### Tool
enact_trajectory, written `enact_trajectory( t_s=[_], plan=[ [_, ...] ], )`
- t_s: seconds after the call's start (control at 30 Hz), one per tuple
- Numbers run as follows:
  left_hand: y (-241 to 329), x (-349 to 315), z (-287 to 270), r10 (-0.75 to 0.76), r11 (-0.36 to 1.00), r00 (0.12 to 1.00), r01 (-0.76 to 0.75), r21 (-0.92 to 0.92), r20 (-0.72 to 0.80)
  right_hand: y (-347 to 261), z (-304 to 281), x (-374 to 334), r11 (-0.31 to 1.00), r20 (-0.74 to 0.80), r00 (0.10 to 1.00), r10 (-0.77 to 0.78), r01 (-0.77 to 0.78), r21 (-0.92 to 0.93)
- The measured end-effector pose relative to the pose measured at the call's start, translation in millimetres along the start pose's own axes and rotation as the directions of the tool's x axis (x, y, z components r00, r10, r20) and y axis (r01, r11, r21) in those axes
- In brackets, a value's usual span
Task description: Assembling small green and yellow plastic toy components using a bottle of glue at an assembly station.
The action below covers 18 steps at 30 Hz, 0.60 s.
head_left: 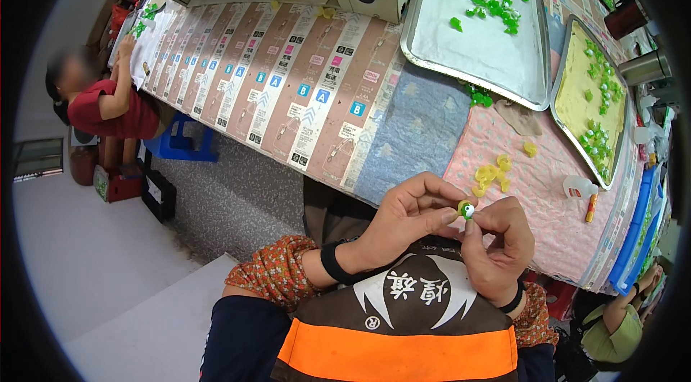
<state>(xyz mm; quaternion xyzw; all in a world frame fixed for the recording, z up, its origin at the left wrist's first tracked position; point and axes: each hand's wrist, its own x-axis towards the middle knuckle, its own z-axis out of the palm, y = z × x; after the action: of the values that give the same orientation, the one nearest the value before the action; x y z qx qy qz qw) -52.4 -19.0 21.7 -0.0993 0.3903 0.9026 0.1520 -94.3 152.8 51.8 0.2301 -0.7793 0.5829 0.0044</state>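
Over my lap, just off the table's near edge, both hands meet at a small green-and-white piece (pixel 468 211) with a yellow part against it. My left hand (pixel 410 213) pinches it from the left between thumb and fingers. From the other side my right hand (pixel 500 245) is closed, thumb and forefinger at the piece's lower right. Whether the yellow part is fitted to the green one or only touching is too small to tell. Beyond my fingers, several loose translucent yellow pieces (pixel 489 175) lie on the pink cloth (pixel 554 216).
A metal tray (pixel 475 73) with green pieces stands ahead; another tray (pixel 568 123) is on its right. A white bottle (pixel 578 186) and a small orange-yellow tube (pixel 591 208) lie nearby. Yellow pieces fill a metal machine (pixel 374 4). People sit at far left (pixel 101 98) and lower right (pixel 612 328).
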Motion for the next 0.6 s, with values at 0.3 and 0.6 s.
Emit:
enact_trajectory(
  t_s=[0.3, 0.6],
  plan=[
    [-4.3, 0.9, -3.5, -0.011, 0.999, 1.000, 0.010, -0.037, -0.009, 0.5, 0.2, 4.6, 0.991, 0.007, 0.994, -0.105, 0.106, -0.087],
    [-8.5, 2.2, -4.3, 0.010, 0.998, 1.000, -0.010, -0.067, 0.000, -2.7, 2.5, 6.8, 0.988, 0.014, 0.994, -0.111, 0.112, -0.107]
  ],
)
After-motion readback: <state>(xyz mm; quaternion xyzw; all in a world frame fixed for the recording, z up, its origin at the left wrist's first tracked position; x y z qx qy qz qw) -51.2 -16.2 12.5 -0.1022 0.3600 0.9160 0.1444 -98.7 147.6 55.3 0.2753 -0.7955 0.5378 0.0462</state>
